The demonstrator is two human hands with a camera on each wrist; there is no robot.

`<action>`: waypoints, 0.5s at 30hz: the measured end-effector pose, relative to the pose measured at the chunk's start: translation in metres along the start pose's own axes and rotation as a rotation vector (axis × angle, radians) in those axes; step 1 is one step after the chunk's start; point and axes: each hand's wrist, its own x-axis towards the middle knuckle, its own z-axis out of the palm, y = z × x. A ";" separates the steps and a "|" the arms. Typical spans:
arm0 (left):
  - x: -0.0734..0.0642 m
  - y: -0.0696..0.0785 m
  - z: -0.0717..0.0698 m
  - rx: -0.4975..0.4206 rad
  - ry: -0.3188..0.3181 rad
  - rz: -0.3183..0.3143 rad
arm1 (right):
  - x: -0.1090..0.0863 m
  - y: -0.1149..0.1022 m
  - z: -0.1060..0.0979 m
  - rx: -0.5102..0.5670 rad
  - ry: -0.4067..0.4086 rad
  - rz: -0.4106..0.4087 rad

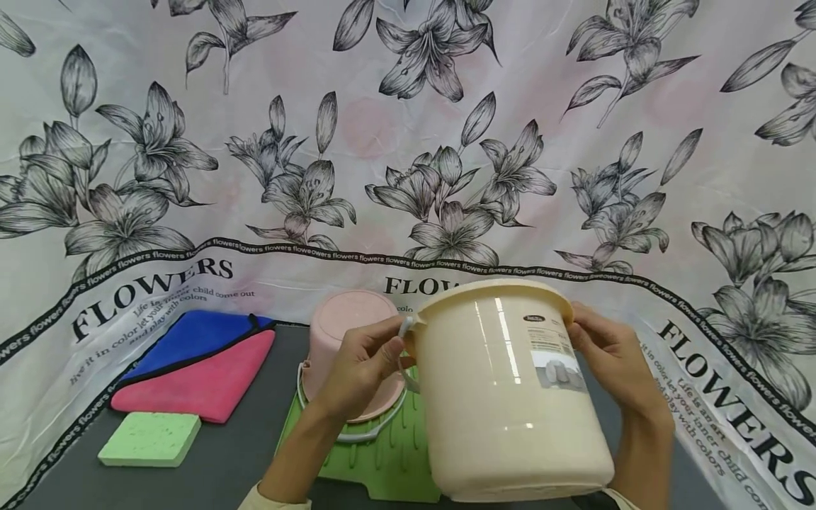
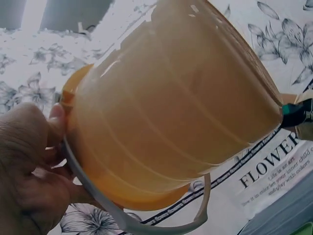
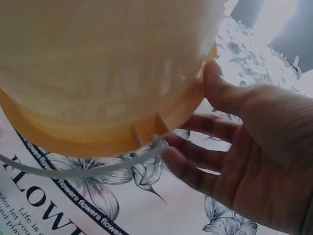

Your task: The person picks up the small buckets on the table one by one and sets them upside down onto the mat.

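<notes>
A cream plastic bucket [image 1: 484, 404] is held up in front of me, upright and slightly tilted, with a paper label on its side. My left hand [image 1: 366, 365] grips its rim at the left, by the handle's joint. On the opposite side my right hand [image 1: 605, 350] grips the rim, its thumb on the wall and fingers under the lip in the right wrist view. The grey handle [image 2: 132, 223] hangs along the bucket's far side. Behind stands a pink bucket [image 1: 353, 312], upside down on a green ribbed mat [image 1: 357, 460], partly hidden by my left hand.
To the left, a blue and pink cloth [image 1: 197, 368] with black edging lies folded on the dark grey table [image 1: 236, 467]. A light green sponge [image 1: 149, 439] lies in front of it. White sheeting with printed flowers [image 1: 446, 177] rises behind and at both sides.
</notes>
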 end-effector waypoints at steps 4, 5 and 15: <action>0.002 0.001 0.001 -0.142 0.109 -0.049 | -0.004 -0.001 -0.004 -0.026 -0.157 0.078; 0.002 0.001 0.002 -0.164 0.130 -0.054 | -0.004 -0.002 -0.004 -0.040 -0.182 0.085; 0.005 -0.002 0.007 -0.254 0.276 -0.234 | 0.000 0.002 0.002 -0.154 -0.030 -0.046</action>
